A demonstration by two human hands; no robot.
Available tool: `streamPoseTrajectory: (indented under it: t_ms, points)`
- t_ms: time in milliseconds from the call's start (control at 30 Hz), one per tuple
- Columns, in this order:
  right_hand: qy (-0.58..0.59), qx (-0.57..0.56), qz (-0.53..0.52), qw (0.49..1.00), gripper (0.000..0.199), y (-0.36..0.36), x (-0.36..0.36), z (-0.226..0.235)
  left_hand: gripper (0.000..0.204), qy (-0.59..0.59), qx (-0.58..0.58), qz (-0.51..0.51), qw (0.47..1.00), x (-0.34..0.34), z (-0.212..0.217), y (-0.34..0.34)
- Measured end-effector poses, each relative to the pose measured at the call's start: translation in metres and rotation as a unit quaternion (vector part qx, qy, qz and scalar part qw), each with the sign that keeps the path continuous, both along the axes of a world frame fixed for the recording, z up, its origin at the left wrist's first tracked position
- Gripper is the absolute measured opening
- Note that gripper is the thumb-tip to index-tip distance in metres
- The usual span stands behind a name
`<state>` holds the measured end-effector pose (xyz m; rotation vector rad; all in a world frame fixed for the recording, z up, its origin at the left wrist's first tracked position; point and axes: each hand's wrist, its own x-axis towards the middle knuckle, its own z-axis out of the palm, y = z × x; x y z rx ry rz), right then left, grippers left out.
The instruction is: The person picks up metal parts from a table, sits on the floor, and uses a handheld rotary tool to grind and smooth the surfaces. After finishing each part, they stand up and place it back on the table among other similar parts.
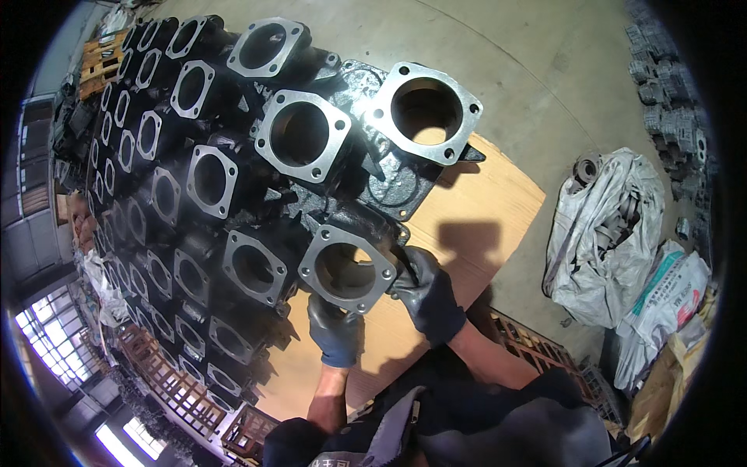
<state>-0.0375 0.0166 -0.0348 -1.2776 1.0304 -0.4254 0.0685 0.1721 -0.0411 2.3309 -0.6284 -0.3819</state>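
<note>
In the head view, we had the casting (342, 279) over the cardboard's (510, 194) upper-left edge, our left hand (334, 331) and right hand (424, 292) clamped on its flange (377, 290), some fingertips hidden beneath. We judged it heavy, stiff and perhaps slick, best held under opposite flange sides; other castings (338, 140) crowded left of the cardboard.

Bare cardboard (510, 187) leaves passage on the right; black castings (253, 175) (packed close together) block the left.

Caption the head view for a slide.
Gloved left hand and right hand hold a metal casting beside rows of similar castings.
</note>
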Motion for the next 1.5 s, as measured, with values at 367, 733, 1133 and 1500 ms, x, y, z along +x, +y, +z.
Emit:
streamPoseTrajectory:
  t_ms: [367, 733, 1133, 1500]
  points:
    - [0.003, -0.032, 0.043, 0.999, 0.040, -0.015, -0.001, 0.015, 0.033, 0.051, -0.026, 0.005, 0.998, 0.004, -0.024, 0.026]
    - [-0.048, 0.016, 0.062, 0.997, 0.044, -0.028, -0.009, 0.016, 0.065, 0.121, 0.009, 0.047, 0.991, 0.000, -0.041, 0.058]
    - [0.028, -0.111, 0.069, 0.991, 0.055, 0.001, -0.010, 0.008, 0.079, -0.050, 0.098, -0.035, 0.993, 0.013, 0.003, 0.009]
    - [0.133, -0.122, 0.089, 0.980, 0.029, 0.004, -0.020, 0.003, 0.082, 0.025, 0.107, -0.074, 0.991, 0.002, -0.020, 0.027]
